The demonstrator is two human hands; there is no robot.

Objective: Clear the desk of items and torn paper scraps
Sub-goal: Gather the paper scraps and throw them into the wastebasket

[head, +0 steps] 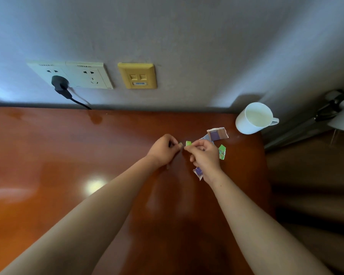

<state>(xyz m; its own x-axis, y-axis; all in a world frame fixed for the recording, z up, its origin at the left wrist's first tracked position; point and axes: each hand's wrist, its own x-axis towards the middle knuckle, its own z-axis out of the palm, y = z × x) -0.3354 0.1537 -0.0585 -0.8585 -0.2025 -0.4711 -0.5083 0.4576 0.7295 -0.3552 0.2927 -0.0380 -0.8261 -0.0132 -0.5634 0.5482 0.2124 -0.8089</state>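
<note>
Green scrap pinched in my right hand, a smaller pale scrap pinched in my left hand, both over the desk, to the near left of the white mug. Three torn pieces lie loose: a purple-brown piece just beside the mug, a lettered green piece farther from it, and a purple piece farthest, half under my right wrist. I judge that wrist could sweep it off the edge, and such tiny bits may slip from my fingertips.

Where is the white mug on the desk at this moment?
In the head view, the white mug stands at the far right corner of the desk, close to the wall, just beyond the brown-and-purple paper scrap.
</note>
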